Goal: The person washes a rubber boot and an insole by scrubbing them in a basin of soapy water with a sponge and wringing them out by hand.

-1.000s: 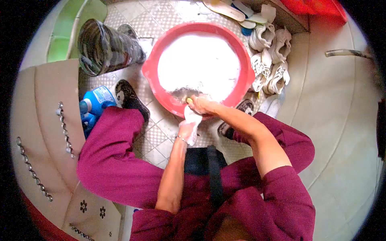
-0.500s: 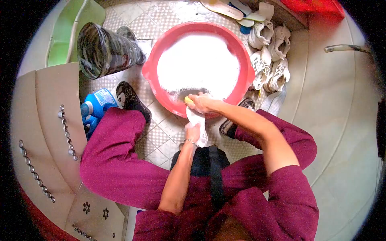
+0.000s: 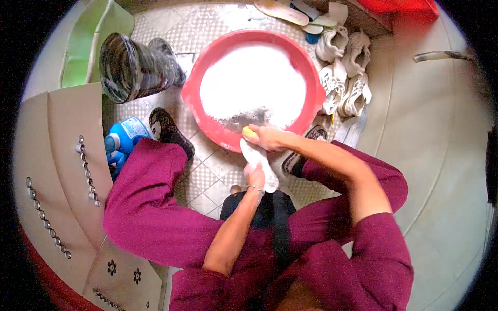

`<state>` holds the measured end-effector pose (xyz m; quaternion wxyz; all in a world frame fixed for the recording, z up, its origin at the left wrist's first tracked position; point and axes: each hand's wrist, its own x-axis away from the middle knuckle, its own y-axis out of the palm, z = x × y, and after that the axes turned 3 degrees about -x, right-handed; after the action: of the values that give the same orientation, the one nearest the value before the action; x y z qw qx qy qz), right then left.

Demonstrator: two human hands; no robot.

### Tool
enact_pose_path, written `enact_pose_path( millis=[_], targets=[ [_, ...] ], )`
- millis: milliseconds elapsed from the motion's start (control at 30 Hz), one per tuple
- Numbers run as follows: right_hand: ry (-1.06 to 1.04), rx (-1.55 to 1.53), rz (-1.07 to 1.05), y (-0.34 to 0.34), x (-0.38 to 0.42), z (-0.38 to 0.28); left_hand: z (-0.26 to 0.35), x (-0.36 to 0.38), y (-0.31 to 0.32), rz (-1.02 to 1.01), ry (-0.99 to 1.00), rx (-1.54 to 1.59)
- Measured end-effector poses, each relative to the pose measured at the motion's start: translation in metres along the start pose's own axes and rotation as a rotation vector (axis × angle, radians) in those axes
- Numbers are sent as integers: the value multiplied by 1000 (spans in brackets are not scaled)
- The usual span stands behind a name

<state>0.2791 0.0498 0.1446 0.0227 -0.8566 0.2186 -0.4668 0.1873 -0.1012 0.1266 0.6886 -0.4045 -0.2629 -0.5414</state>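
Note:
A white cloth item point(image 3: 252, 153), possibly a sock, stretches between my two hands at the near rim of a red basin point(image 3: 207, 133). My left hand point(image 3: 256, 176) is closed round its lower part, with the end hanging past my fingers. At its upper end my right hand point(image 3: 267, 137) grips a small yellow block point(image 3: 249, 132), which lies against the cloth. White foam point(image 3: 254, 78) fills most of the basin, with a dark patch of water near my right hand.
Several white shoes point(image 3: 357, 96) and insoles point(image 3: 282, 11) lie right of the basin. To the left are a dark patterned bucket point(image 3: 140, 67), blue bottles point(image 3: 127, 132) and a green container point(image 3: 83, 49). My slippered feet flank the basin.
The cloth and my left hand have shifted slightly right and up. The yellow block has moved slightly right, and the dark gap in the foam looks larger.

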Motion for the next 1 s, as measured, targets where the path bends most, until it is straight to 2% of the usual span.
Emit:
enact_pose_path(
  millis=[33, 67, 100, 167, 233, 267, 367, 433, 500, 567, 633, 667, 767, 833, 867, 900, 967, 1000],
  targets=[
    [-5, 6, -4, 4, 13, 3, 3, -2, 3, 38, -89, -62],
    [-151, 131, 90, 14, 30, 7, -23, -13, 10, 36, 45, 70],
    [-291, 243, 181, 23, 41, 9, -19, -7, 8, 35, 31, 64],
    [-279, 329, 178, 35, 24, 19, 7, 2, 7, 34, -22, 8],
    [-286, 354, 123, 27, -15, 21, 2, -6, 14, 44, -16, 93],
    [-19, 344, 85, 27, -30, 15, 7, -10, 13, -34, -46, 182],
    [-50, 213, 24, 17, -39, 20, 11, -24, -7, -249, -234, 405],
    [-47, 174, 68, 19, -34, 23, 13, -43, -9, -173, -388, 640],
    [3, 139, 29, 14, -26, 20, 4, -56, -10, -141, -332, 304],
    [-3, 43, 18, 12, -19, 18, -23, -73, -10, -68, -78, -150],
    [-139, 79, -5, 2, 13, 3, -27, -77, -7, -41, -128, -116],
    [-192, 210, -25, 0, 31, 1, -52, -91, 0, -32, -83, -38],
    [-106, 299, -59, 0, 60, -8, -40, -75, 2, -99, -129, 182],
    [-197, 288, -34, 29, 4, 22, 3, -50, -6, -13, -93, -321],
    [4, 232, -6, 10, 5, -6, 27, -38, -9, -33, -139, -257],
    [1, 239, -2, 13, -16, 1, 10, -47, -2, -30, -134, -250],
    [-47, 481, -55, 30, -70, 25, -43, -79, 5, -8, -70, -13],
    [-58, 320, 59, 28, -62, 29, -18, -63, 0, 10, -60, -96]
  ],
)
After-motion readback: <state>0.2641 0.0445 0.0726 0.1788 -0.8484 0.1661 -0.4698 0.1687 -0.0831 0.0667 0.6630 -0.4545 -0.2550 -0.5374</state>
